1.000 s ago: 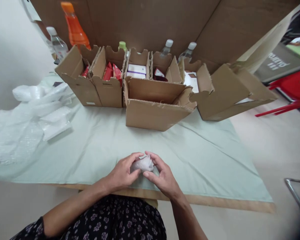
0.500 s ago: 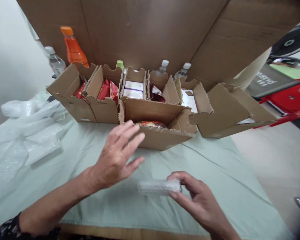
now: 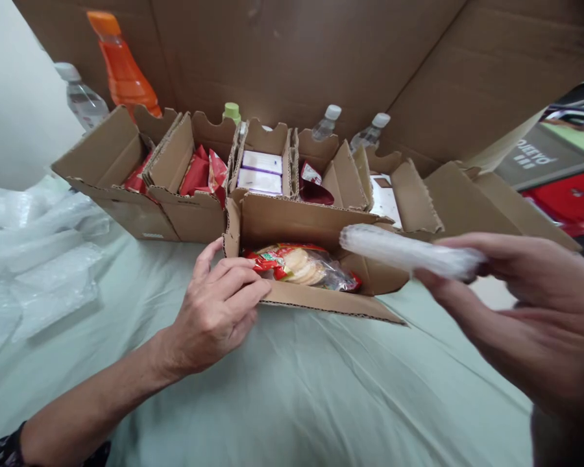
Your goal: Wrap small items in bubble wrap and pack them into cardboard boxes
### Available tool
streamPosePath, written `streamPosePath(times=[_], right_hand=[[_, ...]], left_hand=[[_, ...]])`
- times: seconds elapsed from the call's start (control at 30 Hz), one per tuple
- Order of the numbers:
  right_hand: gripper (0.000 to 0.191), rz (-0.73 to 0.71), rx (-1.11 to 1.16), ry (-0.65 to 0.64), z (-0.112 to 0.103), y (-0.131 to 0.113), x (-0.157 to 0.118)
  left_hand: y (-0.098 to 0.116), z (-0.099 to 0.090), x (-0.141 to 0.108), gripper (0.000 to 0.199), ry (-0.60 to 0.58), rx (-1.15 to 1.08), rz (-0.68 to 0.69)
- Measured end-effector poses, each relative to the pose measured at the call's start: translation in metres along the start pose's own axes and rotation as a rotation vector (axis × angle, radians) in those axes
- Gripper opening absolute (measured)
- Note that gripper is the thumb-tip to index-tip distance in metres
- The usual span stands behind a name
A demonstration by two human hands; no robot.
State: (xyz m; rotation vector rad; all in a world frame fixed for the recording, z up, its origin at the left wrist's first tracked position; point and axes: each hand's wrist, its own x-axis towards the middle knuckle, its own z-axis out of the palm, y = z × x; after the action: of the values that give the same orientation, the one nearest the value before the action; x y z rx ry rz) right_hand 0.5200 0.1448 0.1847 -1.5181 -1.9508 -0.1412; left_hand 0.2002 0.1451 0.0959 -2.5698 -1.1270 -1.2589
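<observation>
My left hand (image 3: 221,311) grips the front left edge of a cardboard box (image 3: 321,306), its fingers bent over the lowered front flap. Inside that box lies a red and clear snack bag (image 3: 302,267) with pale round biscuits showing. My right hand (image 3: 506,305) pinches one end of a rolled, bubble-wrapped item (image 3: 403,250) between thumb and fingers. The wrapped item is held above the right end of the same box; what is inside the wrap cannot be made out.
Behind stands a row of cardboard boxes (image 3: 175,217) with red packets (image 3: 194,172) and white packs (image 3: 260,172). An orange bottle (image 3: 126,71) and clear bottles (image 3: 327,123) are farther back. Bubble wrap (image 3: 43,259) lies left on the green cloth (image 3: 292,389).
My left hand has moved onto the front box, whose front flap now leans outward. My right hand has lifted the wrapped item up and right. The view has moved closer.
</observation>
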Motion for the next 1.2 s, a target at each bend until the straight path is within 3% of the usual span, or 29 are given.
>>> streamPosePath(times=[0.1, 0.2, 0.43, 0.5, 0.57, 0.63, 0.7, 0.8, 0.9, 0.93, 0.97, 1.0, 1.1, 1.2], right_hand=[[0.016, -0.189, 0.018, -0.117, 0.016, -0.037, 0.031], [0.018, -0.312, 0.109, -0.27, 0.045, -0.061, 0.058], [0.022, -0.491, -0.088, -0.759, 0.146, -0.09, 0.1], [0.023, -0.532, -0.104, -0.875, 0.16, -0.093, 0.105], [0.025, -0.531, -0.043, -0.932, 0.16, -0.092, 0.109], [0.038, -0.487, 0.081, -0.906, 0.144, -0.085, 0.111], [0.049, -0.379, 0.188, -0.771, 0.112, -0.072, 0.106], [0.029, -0.097, 0.203, -0.372, 0.053, -0.043, 0.074], [0.018, 0.229, 0.254, 0.118, 0.015, -0.004, 0.014], [0.017, 0.334, 0.317, 0.22, 0.014, 0.008, -0.008], [0.017, 0.421, 0.389, 0.222, 0.019, 0.018, -0.028], [0.024, 0.488, 0.463, 0.114, 0.029, 0.026, -0.045], [0.06, 0.457, 0.575, -0.161, 0.077, 0.028, -0.075], [0.062, 0.449, 0.623, -0.144, 0.117, 0.013, -0.075]], left_hand=[[-0.001, 0.002, 0.002, 0.022, 0.013, -0.004, -0.009], [0.0, 0.002, 0.003, 0.021, 0.008, 0.001, -0.009], [-0.001, 0.004, 0.004, 0.021, 0.016, -0.012, -0.021], [-0.002, 0.006, 0.004, 0.02, 0.013, -0.018, -0.014], [-0.002, 0.007, 0.003, 0.023, 0.039, -0.034, -0.01], [-0.003, 0.006, 0.001, 0.032, 0.122, -0.049, -0.012], [-0.005, 0.003, -0.002, 0.047, 0.241, -0.049, -0.046], [-0.013, -0.004, -0.009, 0.064, 0.368, -0.071, -0.195], [-0.025, -0.004, -0.021, 0.069, 0.286, -0.198, -0.416], [-0.029, 0.0, -0.026, 0.072, 0.214, -0.259, -0.485], [-0.033, 0.005, -0.03, 0.075, 0.139, -0.321, -0.542], [-0.036, 0.012, -0.033, 0.08, 0.071, -0.381, -0.583], [-0.045, 0.038, -0.035, 0.097, -0.02, -0.533, -0.61], [-0.047, 0.058, -0.026, 0.104, 0.025, -0.61, -0.59]])
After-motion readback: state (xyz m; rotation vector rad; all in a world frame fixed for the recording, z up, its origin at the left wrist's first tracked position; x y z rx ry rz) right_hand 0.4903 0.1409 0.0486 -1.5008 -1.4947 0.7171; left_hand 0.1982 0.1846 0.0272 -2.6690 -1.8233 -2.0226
